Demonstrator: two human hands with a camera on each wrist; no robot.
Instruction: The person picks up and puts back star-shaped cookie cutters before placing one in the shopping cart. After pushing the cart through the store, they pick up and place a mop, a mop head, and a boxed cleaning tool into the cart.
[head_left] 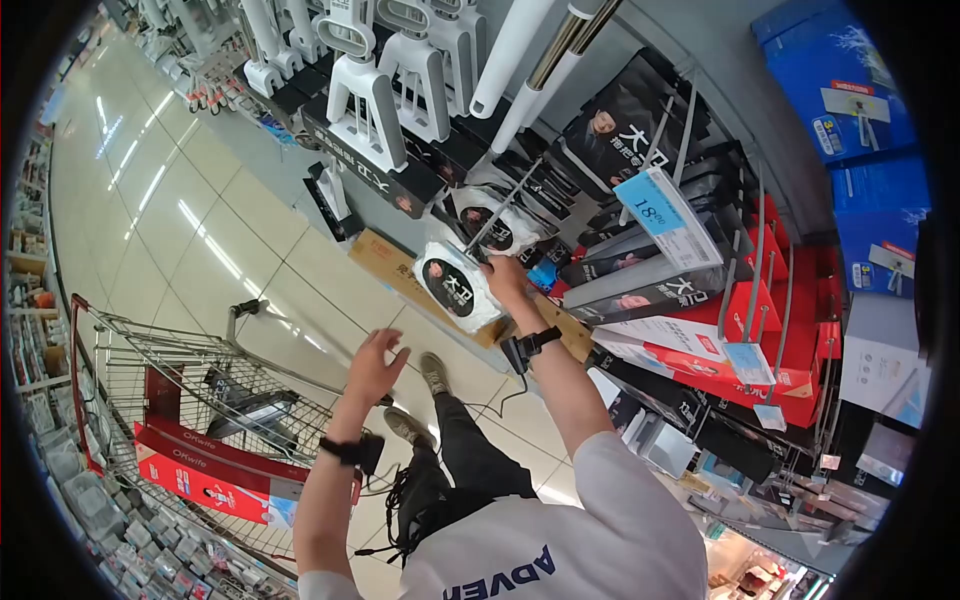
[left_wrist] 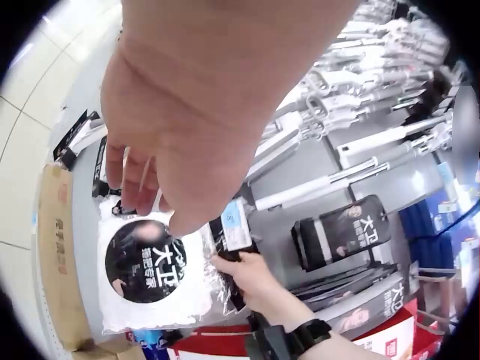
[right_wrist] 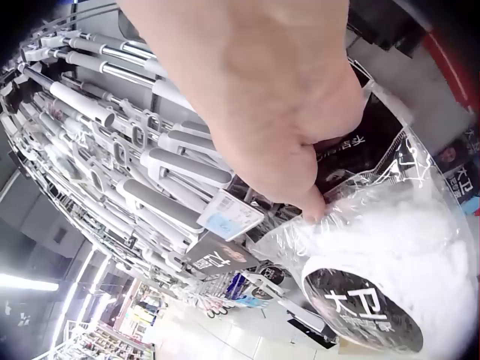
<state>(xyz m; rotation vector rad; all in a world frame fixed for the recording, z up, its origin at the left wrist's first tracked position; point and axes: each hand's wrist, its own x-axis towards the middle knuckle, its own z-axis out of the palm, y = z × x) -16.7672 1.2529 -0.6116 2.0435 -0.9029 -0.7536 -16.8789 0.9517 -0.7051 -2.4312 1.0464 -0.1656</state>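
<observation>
My right hand point(head_left: 507, 280) grips the top edge of a clear-bagged white mop refill point(head_left: 477, 308) with a black oval label, at the end of a display hook point(head_left: 500, 213). In the right wrist view, the thumb of that hand point(right_wrist: 281, 127) pinches the plastic above the fluffy white filling point(right_wrist: 427, 244). Another such pack point(head_left: 515, 222) hangs just behind. My left hand point(head_left: 375, 365) hovers over the aisle side with loosely bent fingers and holds nothing. From the left wrist, this hand point(left_wrist: 184, 142) overlaps the top of the front pack point(left_wrist: 124, 311).
White-handled mops point(head_left: 365, 120) stand along the rack. Black packs point(head_left: 640, 290) hang at right, with a price tag point(head_left: 665, 215) jutting out. A cardboard box point(head_left: 395, 270) lies below the refills. A shopping cart point(head_left: 130, 370) holding a red box point(head_left: 190, 480) stands at left.
</observation>
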